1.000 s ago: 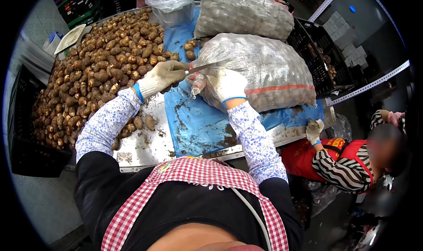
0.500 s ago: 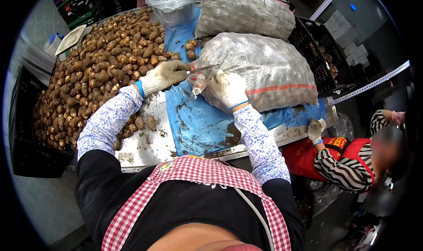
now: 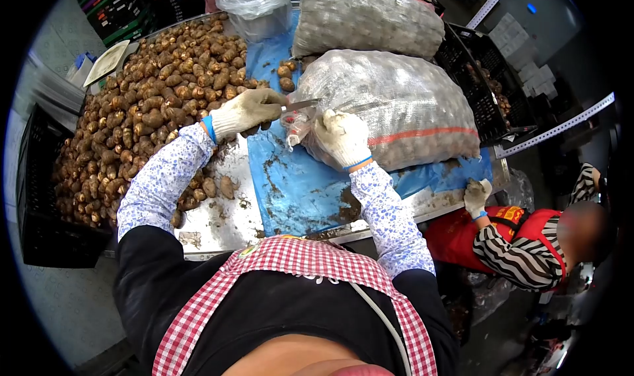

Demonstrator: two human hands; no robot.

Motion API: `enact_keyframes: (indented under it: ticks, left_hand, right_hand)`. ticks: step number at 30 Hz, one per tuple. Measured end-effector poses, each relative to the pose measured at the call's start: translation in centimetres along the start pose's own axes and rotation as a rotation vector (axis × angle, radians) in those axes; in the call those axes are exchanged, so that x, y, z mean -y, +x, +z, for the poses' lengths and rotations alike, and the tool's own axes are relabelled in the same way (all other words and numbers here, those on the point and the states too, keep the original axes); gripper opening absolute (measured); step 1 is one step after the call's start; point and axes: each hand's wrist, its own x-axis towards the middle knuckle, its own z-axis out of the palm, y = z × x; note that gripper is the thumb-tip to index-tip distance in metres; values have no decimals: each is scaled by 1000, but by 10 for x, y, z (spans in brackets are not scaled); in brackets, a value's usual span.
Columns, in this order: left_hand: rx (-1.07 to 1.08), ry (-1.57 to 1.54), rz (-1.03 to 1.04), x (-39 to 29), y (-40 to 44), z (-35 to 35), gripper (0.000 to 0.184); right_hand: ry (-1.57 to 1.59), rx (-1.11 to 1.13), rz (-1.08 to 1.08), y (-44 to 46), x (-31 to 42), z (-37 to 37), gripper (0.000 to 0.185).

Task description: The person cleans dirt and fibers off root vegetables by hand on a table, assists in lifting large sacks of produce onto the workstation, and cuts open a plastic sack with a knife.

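Note:
My left hand [image 3: 244,114], in a whitish knit glove with a blue band, is closed round the handle of a knife [image 3: 300,104]. The blade points right, over the gathered end of a full woven sack [image 3: 403,105]. My right hand [image 3: 342,137], gloved too, is closed against the sack's left end, with the sack's plastic pinched in its fingers. Between the hands hangs the bunched sack mouth [image 3: 296,129], with bits of red. Blue plastic sheeting [image 3: 290,191] lies under the sack. Left of my left hand is a large heap of brown tubers [image 3: 158,105].
Behind the near sack lies a second full sack [image 3: 366,19]. A clear bag-lined tub [image 3: 261,16] stands at the back. Black crates are at the left [image 3: 49,237] and right [image 3: 479,105]. A co-worker in a red apron [image 3: 456,237] rests a gloved hand on the table's right edge.
The knife blade has drawn back slightly to the left. My right hand has turned and shifted a little down along the sack's end. My left hand stays nearly in place.

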Motion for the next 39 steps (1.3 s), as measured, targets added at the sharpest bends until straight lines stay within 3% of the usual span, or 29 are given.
enact_keyframes:
  ticks: [3,7,9,12,14,17,21,24,25,26,28,31,34,36,39]
  left_hand:
    - [139,-395,-147,-5,-12,-5,38]
    - [252,-712,-265,50,-10,-10,36]
    - [152,-671,-123,72,-16,4,39]
    - [74,-743,-136,80,-38,15,45]
    - [198,-756,-89,74,-39,19,51]
    - [91,-696,-76,67,-26,28,57]
    - [79,-673,-24,48,-4,33,51]
    - [61,-638,-20,34,3,25,46]
    - [81,-623,-72,25,-4,17,44]
    - [98,-564,-74,32,-2,12,41]
    - [222,-723,-102,37,0,7,36]
    - [203,-573,62,47,14,13,35]
    - [207,-1214,-309,44,18,21,36]
    - [265,-1169,-200,48,16,24,37]
    - [54,-511,-81,26,7,26,43]
  right_hand:
    - [24,-53,-16,-1,-2,2,17]
    - [17,-51,-20,-2,-3,3,17]
    - [9,-41,-10,-2,-1,2,17]
    - [26,-109,-38,-2,-2,4,16]
    - [38,-104,-41,-4,-5,12,17]
    - [36,-102,-49,-3,-5,12,22]
    - [13,-68,-26,-2,-3,8,20]
    - [207,-106,105,-3,5,5,26]
    - [87,-14,121,-3,11,2,27]
    - [62,-65,15,-4,10,7,25]
    - [75,-71,58,-4,8,14,23]
    - [124,9,47,-4,7,8,20]
    - [190,-107,-86,-7,5,6,19]
    - [198,-115,-91,-7,5,1,18]
    - [204,-102,-70,-10,5,-1,17]
